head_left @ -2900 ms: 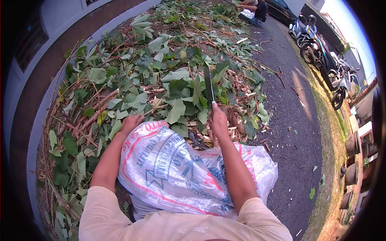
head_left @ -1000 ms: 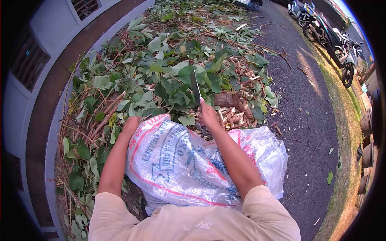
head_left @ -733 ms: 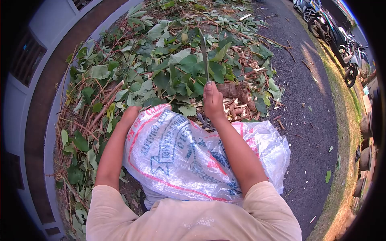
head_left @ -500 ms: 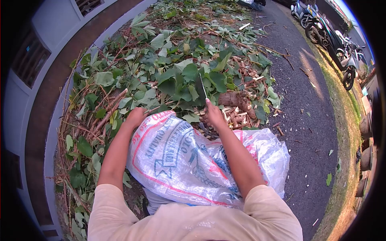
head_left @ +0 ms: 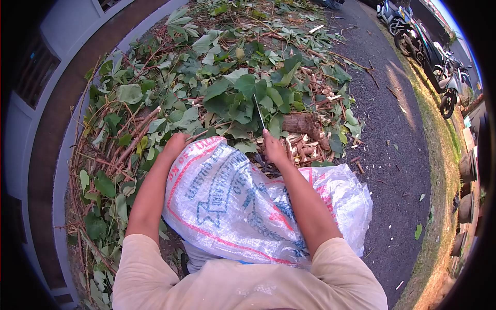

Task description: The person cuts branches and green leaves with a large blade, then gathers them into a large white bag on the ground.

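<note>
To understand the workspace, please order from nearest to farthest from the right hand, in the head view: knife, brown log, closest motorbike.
1. Knife: held in the right hand.
2. Brown log: ahead and to the right.
3. Closest motorbike: far right, across the asphalt.

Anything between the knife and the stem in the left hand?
Yes: green leaves sit between the knife in the right hand and the bare stretch of stem at the left hand. The sack lies nearer the body, not between them.
</note>
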Available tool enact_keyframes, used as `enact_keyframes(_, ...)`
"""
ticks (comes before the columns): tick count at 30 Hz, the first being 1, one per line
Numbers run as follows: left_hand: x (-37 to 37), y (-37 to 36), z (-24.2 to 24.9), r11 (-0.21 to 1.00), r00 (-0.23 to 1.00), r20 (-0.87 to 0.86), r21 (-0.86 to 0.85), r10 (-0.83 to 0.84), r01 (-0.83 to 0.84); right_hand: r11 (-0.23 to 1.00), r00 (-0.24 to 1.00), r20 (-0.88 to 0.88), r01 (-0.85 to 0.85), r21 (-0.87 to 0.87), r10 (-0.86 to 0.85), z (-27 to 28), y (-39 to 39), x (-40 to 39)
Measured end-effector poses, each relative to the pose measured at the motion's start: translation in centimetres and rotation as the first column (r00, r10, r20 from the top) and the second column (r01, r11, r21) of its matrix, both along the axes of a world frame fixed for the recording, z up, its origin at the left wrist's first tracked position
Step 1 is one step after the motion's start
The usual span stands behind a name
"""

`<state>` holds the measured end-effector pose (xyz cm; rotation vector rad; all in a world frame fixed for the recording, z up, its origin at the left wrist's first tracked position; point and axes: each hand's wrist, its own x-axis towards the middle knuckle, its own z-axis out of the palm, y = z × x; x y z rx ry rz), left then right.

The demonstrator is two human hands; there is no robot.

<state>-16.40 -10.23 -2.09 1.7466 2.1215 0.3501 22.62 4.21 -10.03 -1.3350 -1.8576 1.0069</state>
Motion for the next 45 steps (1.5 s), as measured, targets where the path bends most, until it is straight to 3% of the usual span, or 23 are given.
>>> enact_keyframes(1,-0.2,0.3,0.1,1.0,1.0,-0.005,0.01,-0.005,0.005,0.982,0.998,0.057,-0.021,-0.185,0.032,0.4,0.3,0.1)
enact_keyframes(2,-0.2,0.4,-0.1,1.0,1.0,-0.019,-0.005,0.012,-0.012,0.984,0.998,0.057,-0.019,-0.177,0.029,0.7,0.6,0.3)
enact_keyframes(4,0.0,0.1,-0.4,0.999,0.999,-0.02,-0.014,0.044,-0.044,0.873,0.989,-0.144,-0.1,-0.478,0.035,3.8,-0.3,1.1)
enact_keyframes(5,0.1,-0.1,-0.4,0.999,0.999,-0.016,-0.017,0.044,-0.044,0.872,0.99,-0.14,-0.098,-0.48,0.034,4.8,-0.6,1.3)
enact_keyframes(7,0.2,0.0,-0.2,0.998,0.998,0.0,-0.031,0.063,-0.063,0.575,0.867,-0.439,-0.242,-0.782,-0.233,6.6,-0.5,1.7)
enact_keyframes(8,0.2,0.3,-0.1,0.998,0.998,-0.001,-0.025,0.06,-0.06,0.545,0.86,-0.431,-0.231,-0.806,-0.273,7.7,-0.8,1.7)
enact_keyframes(12,-0.6,0.2,-1.9,0.997,0.995,-0.069,0.001,0.076,-0.076,0.617,0.866,-0.423,-0.184,-0.765,-0.267,8.8,-1.3,1.1)
enact_keyframes(14,-0.5,-0.1,-2.3,0.995,0.992,-0.074,0.009,0.102,-0.102,0.785,0.873,-0.441,-0.12,-0.608,-0.207,10.4,-2.0,1.0)
enact_keyframes(15,-0.3,-0.2,-2.1,0.992,0.988,-0.096,0.031,0.124,-0.122,0.78,0.873,-0.438,-0.118,-0.614,-0.213,10.1,-1.8,0.9)
enact_keyframes(17,-0.1,-0.1,-1.4,0.989,0.983,-0.119,0.051,0.142,-0.137,0.904,0.854,-0.509,-0.132,-0.405,-0.103,9.7,-1.2,0.7)
enact_keyframes(19,-0.4,0.1,-0.2,0.976,0.977,-0.135,0.163,0.165,-0.142,0.924,0.87,-0.477,-0.073,-0.376,-0.126,11.2,-1.7,0.5)
enact_keyframes(21,-0.6,0.3,1.3,0.971,0.983,-0.129,0.219,0.13,-0.1,0.98,0.892,-0.443,-0.004,-0.201,-0.087,11.8,-2.0,0.3)
enact_keyframes(24,0.4,1.5,4.1,0.927,0.992,-0.07,0.369,0.105,-0.072,0.997,0.912,-0.407,0.024,-0.077,-0.053,13.3,-2.2,0.3)
enact_keyframes(28,0.3,3.0,2.5,0.907,0.997,-0.07,0.421,0.018,0.013,0.99,0.929,-0.369,0.085,0.115,-0.036,15.7,-2.9,-0.1)
enact_keyframes(32,0.3,3.3,-1.3,0.961,0.99,-0.099,0.267,0.104,-0.074,0.952,0.951,-0.309,0.105,0.287,-0.011,15.6,-3.2,0.3)
enact_keyframes(33,0.0,3.6,-1.9,0.961,0.991,-0.095,0.267,0.096,-0.068,0.951,0.952,-0.306,0.111,0.288,-0.019,14.6,-3.3,0.7)
enact_keyframes(36,-0.7,4.0,-2.7,0.965,0.993,-0.097,0.258,0.074,-0.046,0.999,0.97,0.236,0.05,0.017,-0.053,7.1,-2.1,1.2)
enact_keyframes(39,-0.5,3.2,-2.8,0.982,0.996,-0.076,0.185,0.055,-0.04,0.994,0.973,0.228,0.051,-0.092,-0.029,6.1,-2.0,1.9)
enact_keyframes(42,-0.1,2.7,-2.9,0.988,0.994,-0.094,0.15,0.06,-0.046,0.999,0.992,0.126,0.021,-0.046,-0.015,8.1,-1.2,2.1)
enact_keyframes(45,0.4,2.5,-2.7,0.986,0.99,-0.116,0.157,0.077,-0.059,0.997,0.997,-0.04,0.073,-0.003,-0.073,15.6,-2.7,0.9)
